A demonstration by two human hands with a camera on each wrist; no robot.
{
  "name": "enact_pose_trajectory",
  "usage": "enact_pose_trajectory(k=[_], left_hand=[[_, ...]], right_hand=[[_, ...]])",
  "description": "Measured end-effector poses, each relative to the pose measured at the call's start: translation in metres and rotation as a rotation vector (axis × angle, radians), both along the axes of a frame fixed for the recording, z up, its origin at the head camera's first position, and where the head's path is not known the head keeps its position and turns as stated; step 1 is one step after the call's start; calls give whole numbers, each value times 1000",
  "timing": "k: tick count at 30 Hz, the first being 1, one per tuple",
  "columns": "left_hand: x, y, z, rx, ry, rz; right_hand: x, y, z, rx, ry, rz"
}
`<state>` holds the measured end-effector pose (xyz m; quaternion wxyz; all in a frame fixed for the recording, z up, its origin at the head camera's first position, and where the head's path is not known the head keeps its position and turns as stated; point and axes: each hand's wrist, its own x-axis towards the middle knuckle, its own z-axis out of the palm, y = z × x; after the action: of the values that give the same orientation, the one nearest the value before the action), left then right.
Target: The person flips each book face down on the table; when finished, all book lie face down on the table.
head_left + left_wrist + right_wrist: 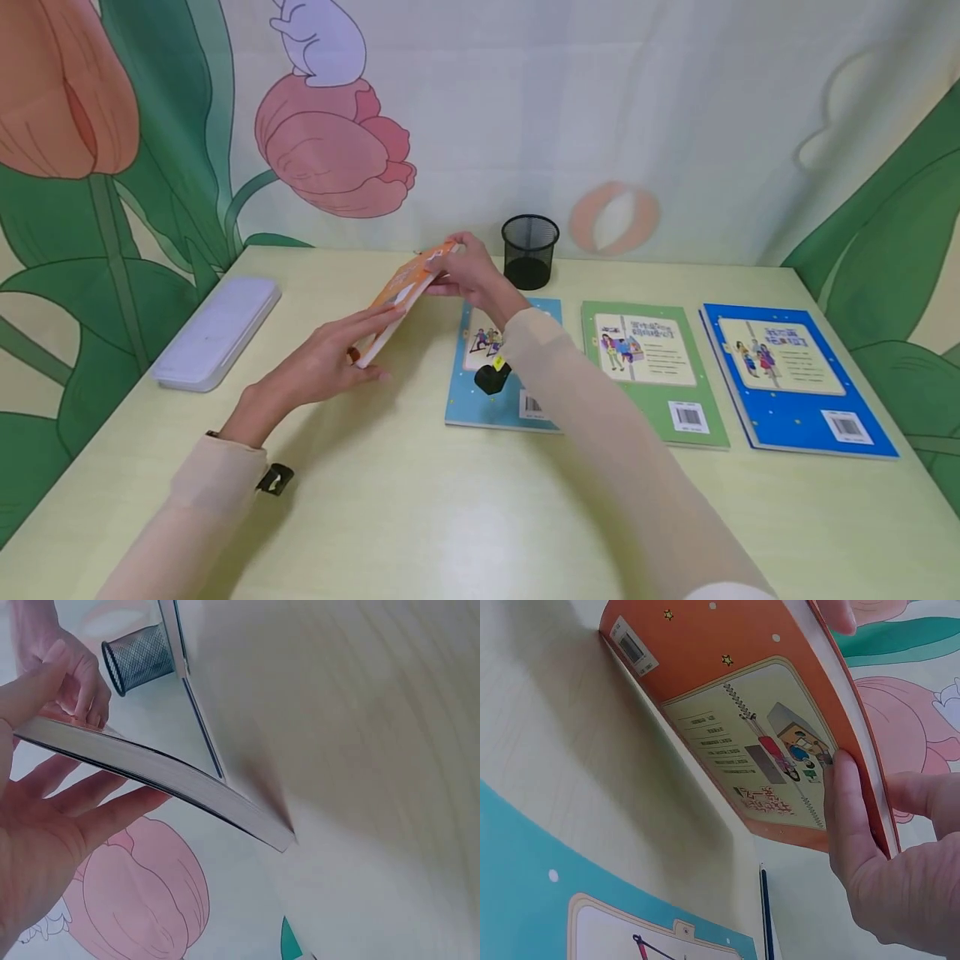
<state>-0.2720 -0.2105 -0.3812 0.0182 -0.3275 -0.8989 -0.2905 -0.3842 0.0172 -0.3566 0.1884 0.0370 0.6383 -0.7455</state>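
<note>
An orange book (407, 282) is held tilted above the table by both hands. My left hand (318, 360) grips its near left end, fingers over the cover and thumb beneath. At the far end my right hand (471, 273) pinches the edge. The left wrist view shows the book's page edges (169, 771) lying between the thumb and fingers of the left hand (37, 832). In the right wrist view, the back cover (697, 660) with a barcode and cartoon panel faces the camera, and the right hand (892, 885) clasps the book's edge.
A light-blue book (468, 400) lies partly under the right forearm. To its right lie a green book (705, 358) and a dark-blue book (787, 429), back covers up. A black mesh pen cup (528, 250) stands at the back; a pale case (217, 333) lies at left.
</note>
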Motion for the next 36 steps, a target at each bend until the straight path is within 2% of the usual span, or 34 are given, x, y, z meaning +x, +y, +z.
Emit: enact_pose_trajectory(k=[6, 13, 16, 20, 29, 33, 36], left_hand=[[1, -1, 2, 45, -5, 20], [2, -3, 7, 30, 132, 51], [1, -3, 9, 21, 169, 62], [1, -2, 11, 18, 185, 89], [0, -2, 13, 50, 140, 120], [-1, 0, 13, 67, 170, 129], [-2, 1, 12, 84, 223, 136]], right_hand=[[0, 2, 1, 2, -4, -4], [1, 1, 4, 5, 7, -14], [2, 0, 7, 19, 28, -21], [4, -2, 13, 42, 50, -30], [6, -1, 17, 100, 103, -52], [8, 0, 21, 126, 117, -64], [9, 1, 22, 127, 116, -68]])
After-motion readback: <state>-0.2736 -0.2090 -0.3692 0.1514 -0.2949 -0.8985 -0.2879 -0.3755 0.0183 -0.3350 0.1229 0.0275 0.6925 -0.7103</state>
